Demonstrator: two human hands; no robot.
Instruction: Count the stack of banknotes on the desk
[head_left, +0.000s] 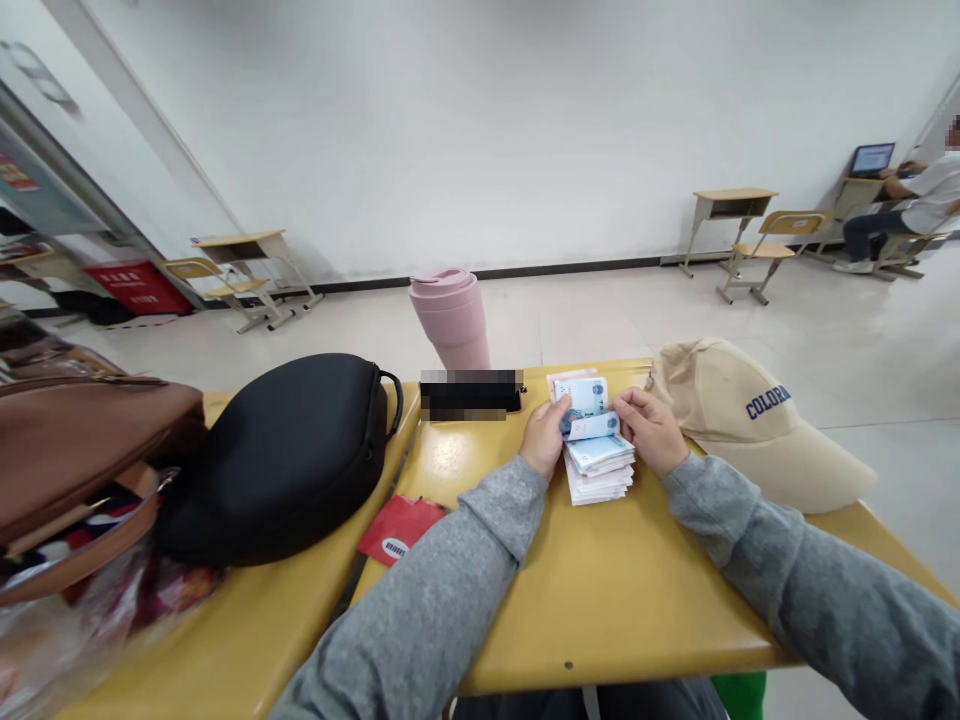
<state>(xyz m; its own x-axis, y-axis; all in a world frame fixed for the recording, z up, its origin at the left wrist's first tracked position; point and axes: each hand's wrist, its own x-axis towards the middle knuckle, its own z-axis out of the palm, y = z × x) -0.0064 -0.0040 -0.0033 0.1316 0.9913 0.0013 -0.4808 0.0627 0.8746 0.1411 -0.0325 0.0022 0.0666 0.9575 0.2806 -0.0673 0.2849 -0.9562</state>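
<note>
A stack of paper banknotes (600, 465) lies on the yellow desk (615, 600) in front of me. My left hand (546, 435) grips the stack's left side, thumb pressed on the top notes. My right hand (651, 430) pinches the upper notes from the right and folds them back. Both arms wear grey sleeves.
A beige cap (742, 420) lies right of the notes and a pink tumbler (452, 318) stands behind them. A black hard case (281, 455), a brown bag (75, 450) and a red packet (397, 528) lie to the left. A person sits at a laptop (872, 159) far right.
</note>
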